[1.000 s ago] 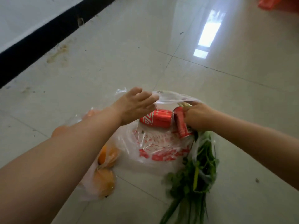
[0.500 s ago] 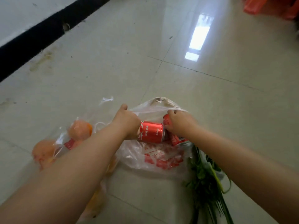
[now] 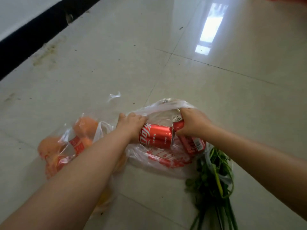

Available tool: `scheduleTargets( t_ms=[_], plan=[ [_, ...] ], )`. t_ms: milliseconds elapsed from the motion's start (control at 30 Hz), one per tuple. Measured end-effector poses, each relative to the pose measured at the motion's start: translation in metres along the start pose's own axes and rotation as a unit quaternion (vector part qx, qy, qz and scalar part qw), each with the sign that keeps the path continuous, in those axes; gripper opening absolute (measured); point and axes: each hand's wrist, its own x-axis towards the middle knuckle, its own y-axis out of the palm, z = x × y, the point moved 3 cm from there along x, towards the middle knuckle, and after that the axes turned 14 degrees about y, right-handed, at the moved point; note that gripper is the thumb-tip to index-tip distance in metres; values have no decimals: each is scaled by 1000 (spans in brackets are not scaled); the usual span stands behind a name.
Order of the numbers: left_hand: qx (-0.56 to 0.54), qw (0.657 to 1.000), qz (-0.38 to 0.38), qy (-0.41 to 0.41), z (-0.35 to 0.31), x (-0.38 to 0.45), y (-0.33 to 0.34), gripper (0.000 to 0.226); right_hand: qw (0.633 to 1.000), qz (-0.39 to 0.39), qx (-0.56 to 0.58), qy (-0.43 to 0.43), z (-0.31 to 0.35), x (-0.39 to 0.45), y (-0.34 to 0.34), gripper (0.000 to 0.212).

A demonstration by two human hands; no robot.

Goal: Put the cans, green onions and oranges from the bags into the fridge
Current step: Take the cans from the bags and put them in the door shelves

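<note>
Pale floor tiles [image 3: 216,100] carry a clear bag [image 3: 166,161] of red cans. Left hand [image 3: 132,124] grips one lying can [image 3: 156,136]; right hand [image 3: 192,123] curls round another can [image 3: 178,124]. Bagged oranges [image 3: 84,125] lie left, green onions [image 3: 214,180] right.

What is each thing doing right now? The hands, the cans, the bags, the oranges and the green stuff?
left hand: grips the lying can
right hand: grips the second can
lying can: on its side, on the can bag
second can: tilted, top end up
can bag: open, on the floor
oranges: inside their bag
orange bag: on the floor, untouched
green onions: on the floor, partly bagged
</note>
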Motion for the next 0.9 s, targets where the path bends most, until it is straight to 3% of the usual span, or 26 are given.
scheduleTargets(
  t_ms=[100,267,367,500,633,733,900],
  plan=[
    [29,999,9,26,-4,-3,6,82,1000,-10,-15,-14,-8,-26,-3,44],
    [-54,997,-28,46,-17,-18,9,76,997,19,-45,-58,-18,-62,2,76],
    [-100,990,-88,54,-29,-27,3,71,997,6,-63,-41,-23,-69,6,68],
    [-59,991,-95,67,-55,-28,-4,82,997,23,-68,18,-24,-82,15,72],
    [-63,988,-122,77,-89,-19,-7,79,998,11,-58,35,-22,-86,21,65],
    [-161,975,-148,46,-98,-16,-12,72,998,14,-45,37,-27,-83,17,68],
    [-201,961,-187,-14,-93,-40,-38,71,999,-39,24,24,-34,-92,-6,67]
  ],
)
